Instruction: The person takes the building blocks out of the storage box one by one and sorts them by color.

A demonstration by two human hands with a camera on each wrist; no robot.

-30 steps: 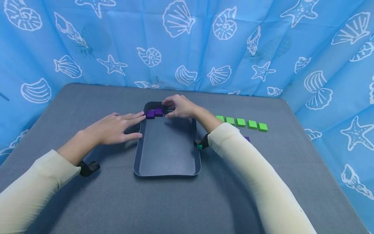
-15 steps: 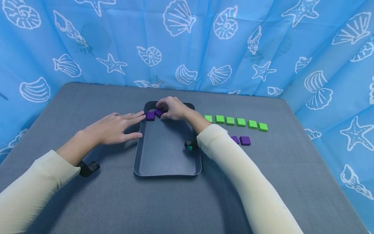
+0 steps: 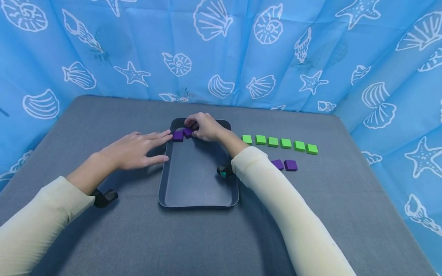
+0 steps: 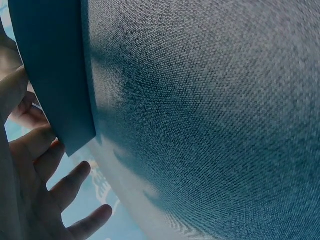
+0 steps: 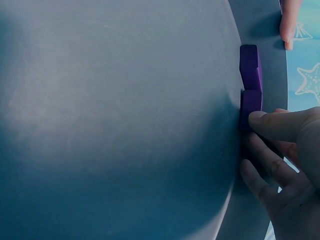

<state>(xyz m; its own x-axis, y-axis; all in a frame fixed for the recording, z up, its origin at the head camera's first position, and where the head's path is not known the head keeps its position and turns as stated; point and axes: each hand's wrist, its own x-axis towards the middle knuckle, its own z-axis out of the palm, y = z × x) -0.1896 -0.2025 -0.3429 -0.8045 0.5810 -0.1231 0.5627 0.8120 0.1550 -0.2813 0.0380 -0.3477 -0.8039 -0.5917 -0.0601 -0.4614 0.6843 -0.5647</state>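
Note:
Inside the far left corner of a dark grey tray (image 3: 200, 180) lie two small purple blocks. My right hand (image 3: 207, 128) pinches the right one, a slightly turned purple block (image 3: 187, 132); in the right wrist view the thumb lies on that block (image 5: 249, 100). Its neighbour, the left purple block (image 3: 178, 136), touches it at a corner. Straight, spread fingers mark my left hand (image 3: 136, 151), at the tray's left rim. The left wrist view has its fingers (image 4: 42, 142) against the tray's outer wall (image 4: 60, 75).
Right of the tray runs a row of several green blocks (image 3: 286, 143). Two more purple blocks (image 3: 291, 165) lie in front of that row, one partly behind the right sleeve. A blue shell-print curtain (image 3: 221, 50) hangs behind the grey table (image 3: 138, 237).
My right hand has moved left and taken hold of the right purple block, which has turned a little. The left hand has stayed at the rim.

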